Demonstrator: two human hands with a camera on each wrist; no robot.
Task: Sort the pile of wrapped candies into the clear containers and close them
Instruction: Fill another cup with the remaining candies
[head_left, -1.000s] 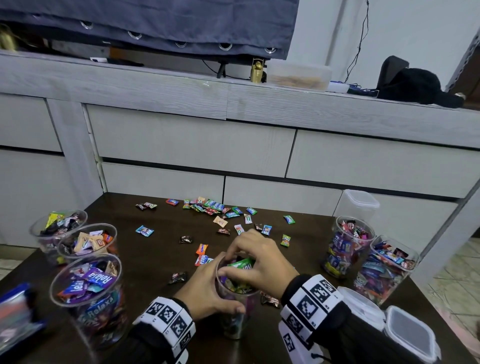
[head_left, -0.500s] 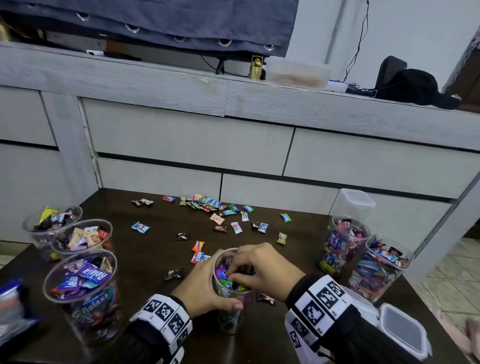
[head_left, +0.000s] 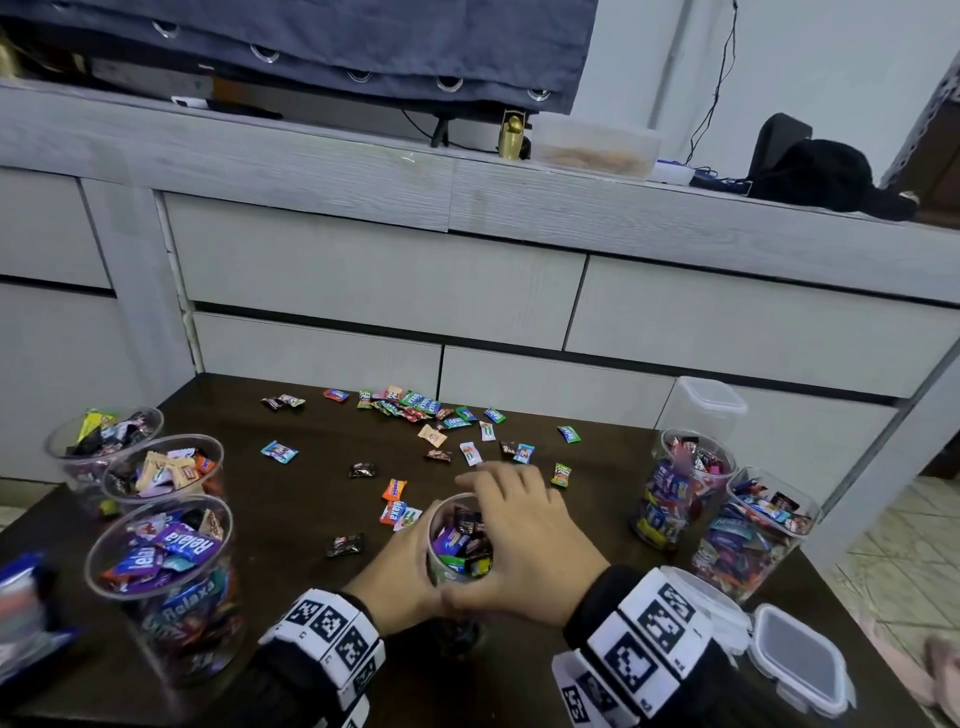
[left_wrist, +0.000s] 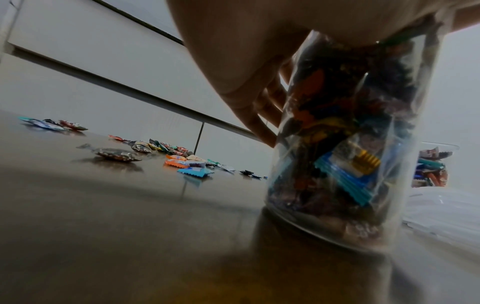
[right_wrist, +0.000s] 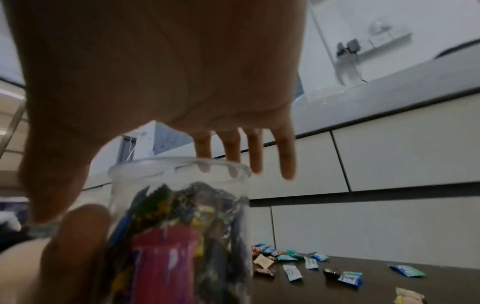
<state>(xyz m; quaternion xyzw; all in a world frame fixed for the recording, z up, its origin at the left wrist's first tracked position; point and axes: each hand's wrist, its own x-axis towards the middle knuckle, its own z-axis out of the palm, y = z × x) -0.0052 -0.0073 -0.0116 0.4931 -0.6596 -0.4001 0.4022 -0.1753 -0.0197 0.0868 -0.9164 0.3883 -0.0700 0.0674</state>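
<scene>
A clear round container (head_left: 435, 567) nearly full of mixed wrapped candies stands on the dark table (head_left: 291, 519), near the front. My left hand (head_left: 405, 569) grips its left side; in the left wrist view its fingers (left_wrist: 267, 115) curl round the container's wall (left_wrist: 337, 144). My right hand (head_left: 517, 519) hovers flat over the open mouth. Its straight fingers (right_wrist: 255, 152) reach past the rim (right_wrist: 179, 164) and hold nothing. Loose candies (head_left: 426, 415) lie scattered across the far half of the table.
Three open candy-filled containers (head_left: 161, 561) stand at the left, two more (head_left: 685, 483) at the right. An empty lidded container (head_left: 701, 410) is behind those. Loose lids (head_left: 800, 654) lie at the front right. Grey drawers (head_left: 384, 291) rise behind the table.
My right hand's fingers were curled down into the container's mouth among the candies. They have come out and straightened above it. The left hand has kept its grip.
</scene>
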